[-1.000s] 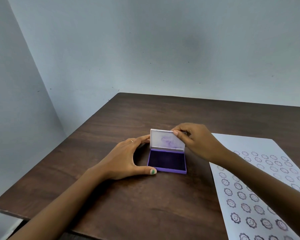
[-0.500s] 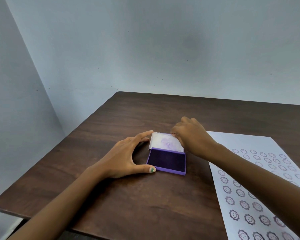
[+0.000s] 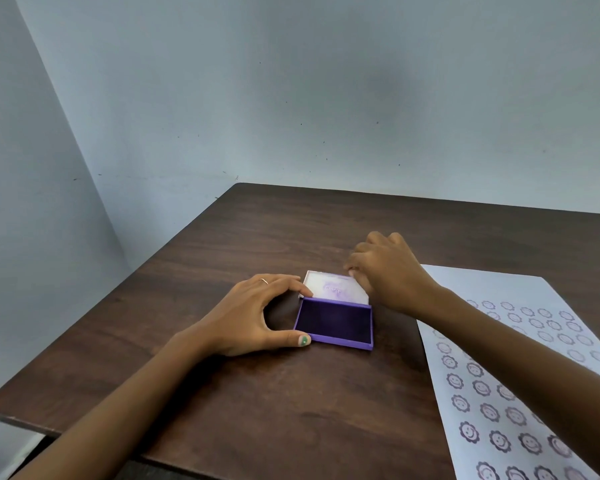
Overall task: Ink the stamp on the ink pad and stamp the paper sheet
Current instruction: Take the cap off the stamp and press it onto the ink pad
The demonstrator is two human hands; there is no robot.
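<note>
A purple ink pad [image 3: 335, 322] lies open in the middle of the table, its dark inked surface facing up. Its white lid [image 3: 328, 288], stained purple inside, is folded back flat on the table behind it. My left hand [image 3: 246, 317] clasps the pad's left side, thumb at the front corner and forefinger at the lid's corner. My right hand [image 3: 388, 271] rests curled on the lid's far right corner and holds it. The white paper sheet [image 3: 492, 289] lies to the right, covered with several purple smiley flower prints. No stamp is in sight.
The dark wooden table [image 3: 291, 230] stands in a corner of pale blue walls. Its left and front edges are rounded. My right forearm crosses over the left part of the sheet.
The lid stood upright a second ago; my right hand has pushed it back until it lies flat behind the pad. My left hand has stayed at the pad's left side.
</note>
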